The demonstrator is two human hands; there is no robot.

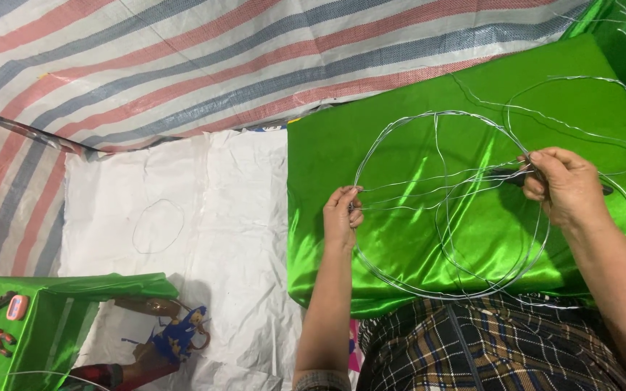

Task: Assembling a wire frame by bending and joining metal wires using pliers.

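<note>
The right hand (565, 185) covers a dark tool, whose tip alone pokes out by the wrist, so its kind cannot be told; the fingertips of the left hand (342, 215) curl over the wire loops (447, 203), hiding the pinch itself; further wire strands run off the top right corner and right edge; the green satin cloth (407, 239) is cut by the right edge and tucked under the plaid lap (487, 347); the small objects at lower left (172, 340) are too blurred and cropped to identify.
</note>
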